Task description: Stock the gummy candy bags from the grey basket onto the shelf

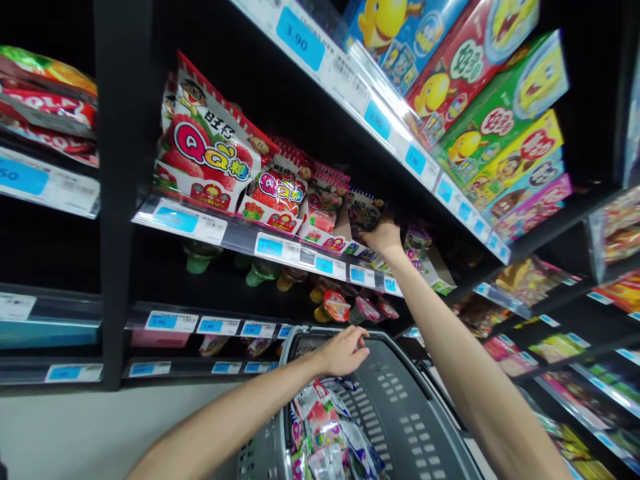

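My right hand (384,237) reaches onto the middle shelf, its thumb against the front of a dark gummy candy bag (363,210) and its fingers at the bag's right side, partly hidden in shadow. Below it, my left hand (345,350) hovers over the far end of a grey shopping basket (400,393), fingers loosely bent and apart, with nothing seen in them. Several gummy candy packets (320,420) lie heaped in the basket's left part.
Red-and-white gummy bags (210,150) stand in open cartons along the same shelf. The upper shelf edge (350,80) slants above my right hand, carrying colourful snack boxes (465,93). Small jelly cups (335,305) sit one shelf lower. A black upright (123,200) stands at left.
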A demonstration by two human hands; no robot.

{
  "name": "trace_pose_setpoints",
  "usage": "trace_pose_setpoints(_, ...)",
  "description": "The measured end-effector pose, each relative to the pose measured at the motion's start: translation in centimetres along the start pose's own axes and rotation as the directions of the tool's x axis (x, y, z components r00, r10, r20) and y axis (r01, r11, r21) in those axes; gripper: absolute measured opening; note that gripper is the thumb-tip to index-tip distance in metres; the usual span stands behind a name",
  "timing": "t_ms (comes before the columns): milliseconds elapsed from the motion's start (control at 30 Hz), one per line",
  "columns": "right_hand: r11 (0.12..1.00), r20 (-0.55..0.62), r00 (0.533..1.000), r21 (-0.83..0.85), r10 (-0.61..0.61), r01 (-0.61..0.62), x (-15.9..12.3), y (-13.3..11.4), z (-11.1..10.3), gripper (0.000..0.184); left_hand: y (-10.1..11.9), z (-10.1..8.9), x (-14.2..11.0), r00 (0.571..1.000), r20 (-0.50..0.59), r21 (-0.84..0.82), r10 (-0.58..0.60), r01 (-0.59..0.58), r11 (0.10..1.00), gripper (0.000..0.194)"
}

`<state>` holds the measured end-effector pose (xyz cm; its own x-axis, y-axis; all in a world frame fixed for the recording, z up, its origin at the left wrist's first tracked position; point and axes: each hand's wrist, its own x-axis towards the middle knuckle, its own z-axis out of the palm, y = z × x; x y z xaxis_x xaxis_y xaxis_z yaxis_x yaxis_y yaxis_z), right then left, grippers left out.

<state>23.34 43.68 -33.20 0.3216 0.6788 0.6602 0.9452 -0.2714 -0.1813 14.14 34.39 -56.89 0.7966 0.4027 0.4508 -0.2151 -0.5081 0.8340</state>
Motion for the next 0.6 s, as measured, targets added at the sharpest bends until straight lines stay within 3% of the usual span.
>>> trace_pose_setpoints(233,0.982,-0.046,0.995,-0.171,-0.092,0.083,-0.5,-1.1,-0.1,0.087,0.7,-0.4,-0.4,0.999,0.051,0.040,0.000,-0.002,0.999,0.038)
trace_pose_setpoints(400,0.943,0.017,0.986,-0.291,-0.165,0.163,0.9,-2.4,0.5,0.069,0.9,-0.6,-0.6,0.995,0.090,0.092,0.045,-0.053,0.994,0.041)
trace_pose_setpoints(467,0.930,0.131,0.974,-0.296,-0.184,0.215,1.6,-2.8,1.1,0.055,1.1,-0.7,-0.6,0.993,0.108,0.112,0.051,-0.063,0.992,0.043)
trace_pose_setpoints(600,0.907,0.432,0.879,-0.258,-0.200,0.334,2.5,-2.8,2.0,0.038,1.3,-0.9,-0.6,0.989,0.135,0.140,0.059,-0.078,0.987,0.043)
